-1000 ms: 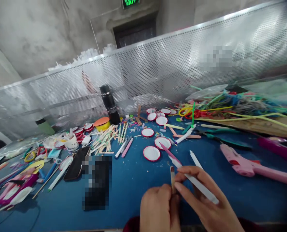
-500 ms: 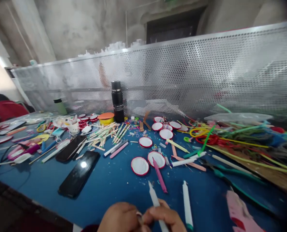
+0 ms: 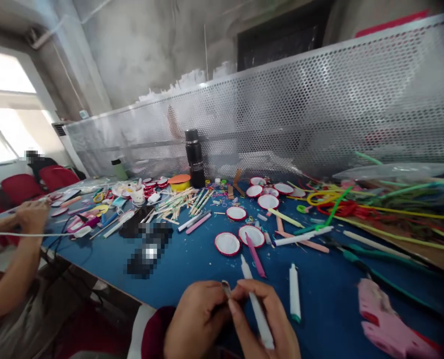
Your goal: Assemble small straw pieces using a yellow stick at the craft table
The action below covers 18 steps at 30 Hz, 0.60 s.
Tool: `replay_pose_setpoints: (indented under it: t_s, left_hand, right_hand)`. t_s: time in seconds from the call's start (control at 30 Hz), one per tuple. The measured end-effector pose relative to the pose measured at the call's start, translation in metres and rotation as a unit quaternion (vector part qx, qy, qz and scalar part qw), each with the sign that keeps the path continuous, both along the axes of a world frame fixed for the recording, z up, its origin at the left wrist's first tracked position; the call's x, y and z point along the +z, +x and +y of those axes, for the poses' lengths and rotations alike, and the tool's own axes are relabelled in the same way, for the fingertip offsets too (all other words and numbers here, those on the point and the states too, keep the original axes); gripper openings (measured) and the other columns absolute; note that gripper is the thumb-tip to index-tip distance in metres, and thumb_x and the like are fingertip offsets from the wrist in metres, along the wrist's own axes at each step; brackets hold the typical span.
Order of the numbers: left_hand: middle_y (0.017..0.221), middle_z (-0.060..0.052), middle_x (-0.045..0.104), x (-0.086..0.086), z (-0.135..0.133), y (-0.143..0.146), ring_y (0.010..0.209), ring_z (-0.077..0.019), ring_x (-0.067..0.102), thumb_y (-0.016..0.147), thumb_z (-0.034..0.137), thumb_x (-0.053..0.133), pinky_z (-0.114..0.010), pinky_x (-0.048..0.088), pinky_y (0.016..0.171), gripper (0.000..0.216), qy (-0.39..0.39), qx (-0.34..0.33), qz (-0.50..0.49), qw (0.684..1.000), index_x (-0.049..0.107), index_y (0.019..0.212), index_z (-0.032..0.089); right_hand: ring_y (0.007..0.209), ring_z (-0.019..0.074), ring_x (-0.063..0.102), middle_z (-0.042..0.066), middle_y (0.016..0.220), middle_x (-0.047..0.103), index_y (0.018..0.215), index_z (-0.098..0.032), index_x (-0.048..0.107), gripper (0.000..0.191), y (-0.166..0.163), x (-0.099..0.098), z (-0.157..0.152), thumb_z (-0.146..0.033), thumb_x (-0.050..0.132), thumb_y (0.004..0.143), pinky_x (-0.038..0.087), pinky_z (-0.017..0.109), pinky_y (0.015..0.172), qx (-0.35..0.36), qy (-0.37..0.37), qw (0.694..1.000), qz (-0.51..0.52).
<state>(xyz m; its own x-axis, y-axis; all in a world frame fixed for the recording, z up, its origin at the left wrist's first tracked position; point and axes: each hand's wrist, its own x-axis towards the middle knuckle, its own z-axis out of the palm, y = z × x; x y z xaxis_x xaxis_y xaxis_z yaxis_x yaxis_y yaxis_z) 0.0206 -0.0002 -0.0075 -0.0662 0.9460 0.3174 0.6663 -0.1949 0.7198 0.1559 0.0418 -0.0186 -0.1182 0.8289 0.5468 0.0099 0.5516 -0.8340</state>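
Observation:
My left hand (image 3: 197, 316) is closed near the table's front edge, pinching a small pale, curved piece (image 3: 226, 287) whose kind I cannot make out. My right hand (image 3: 272, 316) meets it, thumb and fingertips at that same piece. A white marker (image 3: 256, 304) lies in my right hand, held between the fingers with its narrow tip pointing away from me. Just right of that hand a second white marker (image 3: 295, 294) with a green end rests on the blue table. Beyond my hands are two white discs with red rims (image 3: 227, 244) and a purple stick (image 3: 256, 257).
Pliers with teal handles (image 3: 360, 259) and a pink glue gun (image 3: 388, 319) lie at right. Wooden sticks (image 3: 173, 202), a black bottle (image 3: 195, 162) and a pixelated phone (image 3: 149, 252) are further left. A co-worker's arm (image 3: 23, 259) reaches in at far left.
My view has swung left, bringing the co-worker's arms and red chairs into sight. Both hands stay together at the small piece and show more fully; the marker remains in my right hand.

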Motion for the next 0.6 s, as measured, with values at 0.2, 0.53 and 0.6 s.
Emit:
replay_pose_setpoints:
  t_s: [0.2, 0.53, 0.6]
  left_hand:
    - [0.078, -0.002, 0.070, 0.007, 0.000, 0.001, 0.075, -0.0154, 0.063, 0.094, 0.024, 0.065, -0.026, 0.039, 0.068, 0.016, -0.019, 0.012, 0.060, 0.998, 0.073, 0.081, 0.020]
    - [0.086, -0.006, 0.071, 0.003, -0.019, 0.013, 0.086, -0.0228, 0.064, 0.098, 0.032, 0.059, -0.035, 0.041, 0.074, 0.022, 0.016, 0.133, 0.171, 0.976, 0.071, 0.083, 0.022]
    - [0.090, -0.006, 0.073, 0.005, -0.019, 0.012, 0.087, -0.0232, 0.065, 0.097, 0.034, 0.061, -0.035, 0.042, 0.074, 0.018, 0.017, 0.130, 0.151, 0.980, 0.072, 0.089, 0.023]
  right_hand:
    - [0.085, 0.0206, 0.073, 0.003, 0.092, 0.073, 0.105, -0.025, 0.066, 0.023, -0.003, -0.002, 0.008, -0.041, 0.071, 0.088, 0.060, 0.028, 0.076, -0.046, -0.020, 0.999, 0.009]
    - [0.079, 0.0202, 0.068, 0.003, 0.090, 0.069, 0.107, -0.025, 0.058, 0.036, -0.008, 0.001, 0.015, -0.044, 0.075, 0.082, 0.058, 0.034, 0.072, 0.013, -0.099, 0.993, 0.071]
    - [0.080, 0.0208, 0.068, 0.003, 0.089, 0.069, 0.106, -0.025, 0.058, 0.037, -0.008, 0.001, 0.016, -0.045, 0.076, 0.081, 0.057, 0.035, 0.074, 0.030, -0.099, 0.992, 0.072]
